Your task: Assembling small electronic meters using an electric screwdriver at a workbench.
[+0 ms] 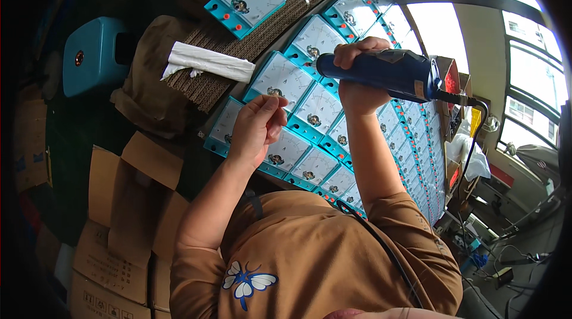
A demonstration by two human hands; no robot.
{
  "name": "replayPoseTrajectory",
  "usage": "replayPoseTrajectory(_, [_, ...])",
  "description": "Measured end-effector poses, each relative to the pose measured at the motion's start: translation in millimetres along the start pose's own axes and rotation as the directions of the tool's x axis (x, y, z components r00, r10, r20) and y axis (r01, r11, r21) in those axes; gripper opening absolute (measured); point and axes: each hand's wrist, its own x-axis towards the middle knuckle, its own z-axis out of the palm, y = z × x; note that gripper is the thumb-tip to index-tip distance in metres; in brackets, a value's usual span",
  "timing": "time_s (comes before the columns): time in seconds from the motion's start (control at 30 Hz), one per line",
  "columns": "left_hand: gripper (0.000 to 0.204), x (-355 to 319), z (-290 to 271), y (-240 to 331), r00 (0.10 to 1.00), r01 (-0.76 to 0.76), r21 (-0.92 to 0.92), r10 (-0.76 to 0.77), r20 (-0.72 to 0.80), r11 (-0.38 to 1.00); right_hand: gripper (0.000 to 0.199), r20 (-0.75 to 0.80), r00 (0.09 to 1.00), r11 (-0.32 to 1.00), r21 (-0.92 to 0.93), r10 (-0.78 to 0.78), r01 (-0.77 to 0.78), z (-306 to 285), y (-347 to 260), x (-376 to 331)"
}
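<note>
My right hand [356,71] grips a dark blue electric screwdriver [381,73], its tip pointing left over a teal-framed panel meter [314,39]. My left hand [256,126] hovers above the meters with thumb and fingertips pinched together; whether something small sits between them I cannot tell. Under both hands lie rows of white-faced meters with teal frames [316,110], packed edge to edge. The screwdriver's black cable [476,134] runs off to the right and down.
A single meter [244,3] and a folded white cloth [208,61] lie on corrugated cardboard [238,45]. A teal plastic stool [95,53] stands at the left. Open cardboard boxes [125,217] sit at lower left. Bright windows [530,68] fill the right.
</note>
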Motion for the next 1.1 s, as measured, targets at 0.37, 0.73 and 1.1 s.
replayPoseTrajectory(0.37, [0.019,0.5,2.6,-1.6,1.0,0.005,-0.064,-0.006,-0.027,0.998,0.055,0.079,0.997,0.999,-0.045,-0.01,0.013,0.7,12.4,-4.8])
replayPoseTrajectory(0.73, [0.014,5.5,13.3,-13.1,1.0,-0.017,0.023,0.016,0.016,1.0,0.057,-0.053,0.999,1.0,-0.015,-0.013,0.012,-1.3,9.3,-6.7])
replayPoseTrajectory(1.1, [0.016,4.3,15.5,-26.9,0.999,0.026,-0.019,-0.025,0.022,0.999,0.051,0.127,0.992,0.999,-0.042,0.006,0.0,3.7,16.0,-14.0])
